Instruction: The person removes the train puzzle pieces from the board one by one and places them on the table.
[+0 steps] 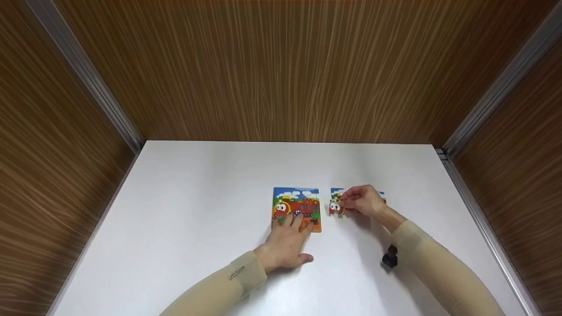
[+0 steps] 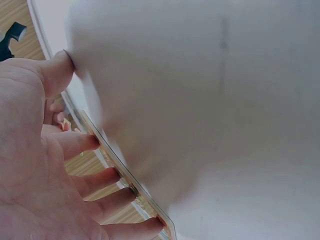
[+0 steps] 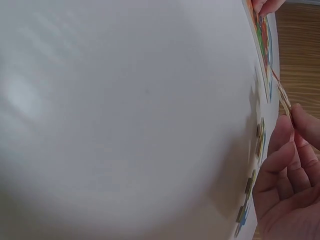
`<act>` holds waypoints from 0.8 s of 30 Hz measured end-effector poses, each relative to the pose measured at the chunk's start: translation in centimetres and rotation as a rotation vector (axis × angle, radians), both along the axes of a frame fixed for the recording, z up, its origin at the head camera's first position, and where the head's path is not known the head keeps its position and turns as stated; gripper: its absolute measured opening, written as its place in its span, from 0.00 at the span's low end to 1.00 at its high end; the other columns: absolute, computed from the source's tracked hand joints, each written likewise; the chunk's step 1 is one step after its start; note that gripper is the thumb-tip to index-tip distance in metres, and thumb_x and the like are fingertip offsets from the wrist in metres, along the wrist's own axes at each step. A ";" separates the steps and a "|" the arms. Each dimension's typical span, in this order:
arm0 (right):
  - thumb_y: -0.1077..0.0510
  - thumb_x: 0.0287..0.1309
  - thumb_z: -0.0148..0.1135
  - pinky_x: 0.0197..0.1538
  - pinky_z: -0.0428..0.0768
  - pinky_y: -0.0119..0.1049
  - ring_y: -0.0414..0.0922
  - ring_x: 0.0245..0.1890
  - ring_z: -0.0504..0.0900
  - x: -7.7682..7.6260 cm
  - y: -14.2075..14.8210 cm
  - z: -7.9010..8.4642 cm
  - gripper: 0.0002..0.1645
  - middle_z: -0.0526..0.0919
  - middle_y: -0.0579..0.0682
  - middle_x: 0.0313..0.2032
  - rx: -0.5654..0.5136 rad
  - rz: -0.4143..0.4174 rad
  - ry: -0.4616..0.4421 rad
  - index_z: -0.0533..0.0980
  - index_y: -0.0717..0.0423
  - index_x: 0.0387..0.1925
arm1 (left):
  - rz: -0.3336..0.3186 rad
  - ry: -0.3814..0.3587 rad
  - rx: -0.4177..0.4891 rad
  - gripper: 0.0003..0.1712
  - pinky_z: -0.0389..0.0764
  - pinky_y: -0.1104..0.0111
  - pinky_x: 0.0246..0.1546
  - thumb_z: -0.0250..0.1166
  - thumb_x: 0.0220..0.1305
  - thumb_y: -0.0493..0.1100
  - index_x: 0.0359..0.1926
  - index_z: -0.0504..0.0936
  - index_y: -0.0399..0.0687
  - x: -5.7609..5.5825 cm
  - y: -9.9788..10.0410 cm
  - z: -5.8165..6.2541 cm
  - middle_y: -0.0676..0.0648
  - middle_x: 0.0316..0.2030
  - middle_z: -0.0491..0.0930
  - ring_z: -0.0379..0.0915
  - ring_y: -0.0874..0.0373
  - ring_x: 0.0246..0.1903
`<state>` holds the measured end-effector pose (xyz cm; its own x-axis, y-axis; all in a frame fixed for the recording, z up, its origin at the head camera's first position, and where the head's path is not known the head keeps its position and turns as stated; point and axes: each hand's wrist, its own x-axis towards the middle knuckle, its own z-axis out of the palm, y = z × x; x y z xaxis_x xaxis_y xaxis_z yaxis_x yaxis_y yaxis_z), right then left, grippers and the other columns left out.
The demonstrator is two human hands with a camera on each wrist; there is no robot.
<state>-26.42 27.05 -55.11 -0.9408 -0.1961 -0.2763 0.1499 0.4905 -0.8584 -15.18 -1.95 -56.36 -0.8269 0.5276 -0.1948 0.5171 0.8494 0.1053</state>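
Note:
A colourful train picture board point(image 1: 303, 202) lies flat on the white table, and the fingertips of my left hand point(image 1: 287, 241) rest spread over its lower part. In the left wrist view those fingers point(image 2: 107, 177) reach straight onto the board's edge. Just right of the board, my right hand point(image 1: 362, 202) pinches a jigsaw piece point(image 1: 336, 207) showing the train's eyes, between thumb and fingertips. The right wrist view shows this puzzle piece point(image 3: 283, 95) edge-on, lifted off the table. Other jigsaw pieces point(image 1: 336, 191) lie beneath and behind the right hand, partly hidden.
A small black object point(image 1: 390, 258) is near the right forearm, partly covered by the sleeve. The white table point(image 1: 197, 197) is bounded by wood-grain panels point(image 1: 285, 70) at the back and both sides, with metal rails point(image 1: 88, 70) in the corners.

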 end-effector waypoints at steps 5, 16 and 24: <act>0.61 0.67 0.80 0.36 0.85 0.28 0.37 0.32 0.85 0.1 0.6 -0.3 0.11 0.92 0.43 0.33 0.014 -0.005 0.005 0.88 0.64 0.46 | 0.003 -0.010 0.025 0.54 0.71 0.27 0.78 0.64 0.74 0.76 0.90 0.62 0.59 0.1 0.0 0.1 0.39 0.89 0.60 0.58 0.35 0.87; 0.62 0.66 0.79 0.34 0.84 0.25 0.35 0.29 0.86 0.3 1.3 -0.8 0.10 0.93 0.45 0.31 0.092 0.035 0.089 0.89 0.67 0.44 | 0.021 -0.030 0.039 0.54 0.69 0.28 0.80 0.63 0.74 0.77 0.90 0.61 0.61 0.1 0.0 0.1 0.40 0.90 0.58 0.56 0.35 0.89; 0.62 0.66 0.80 0.32 0.79 0.25 0.37 0.31 0.83 0.5 0.8 -0.9 0.07 0.94 0.56 0.36 0.207 0.055 0.193 0.92 0.63 0.41 | 0.020 -0.027 0.037 0.55 0.68 0.28 0.80 0.63 0.74 0.77 0.91 0.60 0.61 0.2 0.0 0.1 0.40 0.90 0.58 0.56 0.35 0.88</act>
